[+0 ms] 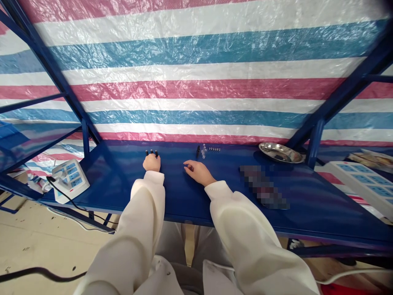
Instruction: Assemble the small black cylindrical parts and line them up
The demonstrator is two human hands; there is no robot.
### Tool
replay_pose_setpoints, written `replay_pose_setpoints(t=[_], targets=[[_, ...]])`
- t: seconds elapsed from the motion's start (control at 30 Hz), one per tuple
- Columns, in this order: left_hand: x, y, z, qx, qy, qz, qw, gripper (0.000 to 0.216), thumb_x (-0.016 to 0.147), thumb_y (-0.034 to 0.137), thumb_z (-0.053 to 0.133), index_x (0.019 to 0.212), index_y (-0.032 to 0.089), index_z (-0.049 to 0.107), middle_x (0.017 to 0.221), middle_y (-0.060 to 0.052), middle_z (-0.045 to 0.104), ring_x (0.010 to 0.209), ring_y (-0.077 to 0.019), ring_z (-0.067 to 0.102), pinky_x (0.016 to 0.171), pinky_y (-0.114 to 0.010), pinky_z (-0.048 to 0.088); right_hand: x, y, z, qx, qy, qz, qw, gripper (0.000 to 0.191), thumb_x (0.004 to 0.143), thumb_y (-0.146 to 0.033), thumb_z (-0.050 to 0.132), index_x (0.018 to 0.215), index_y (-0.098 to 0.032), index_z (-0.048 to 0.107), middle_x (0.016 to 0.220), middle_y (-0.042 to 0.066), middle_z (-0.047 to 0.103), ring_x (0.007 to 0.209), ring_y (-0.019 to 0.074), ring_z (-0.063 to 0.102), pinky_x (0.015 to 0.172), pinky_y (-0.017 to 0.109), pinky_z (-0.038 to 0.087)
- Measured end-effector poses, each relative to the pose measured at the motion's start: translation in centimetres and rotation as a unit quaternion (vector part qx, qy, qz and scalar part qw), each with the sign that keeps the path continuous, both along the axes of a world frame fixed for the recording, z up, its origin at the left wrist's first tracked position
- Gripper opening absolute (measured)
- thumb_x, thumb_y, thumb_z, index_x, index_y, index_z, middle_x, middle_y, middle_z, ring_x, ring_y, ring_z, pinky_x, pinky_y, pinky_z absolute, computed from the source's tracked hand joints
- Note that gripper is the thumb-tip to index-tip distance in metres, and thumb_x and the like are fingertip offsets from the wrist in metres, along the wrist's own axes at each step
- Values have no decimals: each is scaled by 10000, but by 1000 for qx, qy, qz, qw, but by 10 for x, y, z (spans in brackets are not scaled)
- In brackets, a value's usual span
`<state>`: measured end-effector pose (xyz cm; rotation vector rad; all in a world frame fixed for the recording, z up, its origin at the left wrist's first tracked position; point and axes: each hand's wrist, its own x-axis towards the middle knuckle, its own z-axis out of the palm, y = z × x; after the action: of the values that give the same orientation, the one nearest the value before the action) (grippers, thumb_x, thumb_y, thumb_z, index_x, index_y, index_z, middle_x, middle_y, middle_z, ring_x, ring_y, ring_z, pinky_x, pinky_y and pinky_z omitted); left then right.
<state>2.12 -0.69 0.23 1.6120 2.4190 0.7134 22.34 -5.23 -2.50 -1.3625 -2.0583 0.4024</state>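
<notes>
My left hand [151, 163] is closed on the blue tabletop, its back toward me and its fingertips hidden. Right at its far side stand small dark cylindrical pieces [151, 152], one of them against the hand; what the fingers hold, if anything, cannot be seen. To the right, my right hand [200, 172] hovers low over the table with loosely bent fingers, thumb and forefinger apart, and no object visible in it. Beyond it lie a short row of black parts [198, 151], a row of clear plastic parts [204, 151] and a row of small metallic parts [214, 149].
A round steel dish [280, 152] sits at the back right of the blue table [181, 205]. Nearer me is a blurred-out dark object [263, 186]. White power strips stand at the left [71, 180] and right [364, 184]. Blue frame posts and striped sheeting [196, 88] border the back.
</notes>
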Motion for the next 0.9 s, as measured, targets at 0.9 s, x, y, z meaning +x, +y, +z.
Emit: replay_pose_setpoints(t=[0.9], targets=[[0,5,-2,9,-15,8,1000,240,775,302,548,876,169,721,917,-153,696,907,-297,643,752,-355,474,7,-7,18,38,-18,-155,987,175,824,-293,496,759,-216,640,715,22,666,645,157,591,578,251,370]])
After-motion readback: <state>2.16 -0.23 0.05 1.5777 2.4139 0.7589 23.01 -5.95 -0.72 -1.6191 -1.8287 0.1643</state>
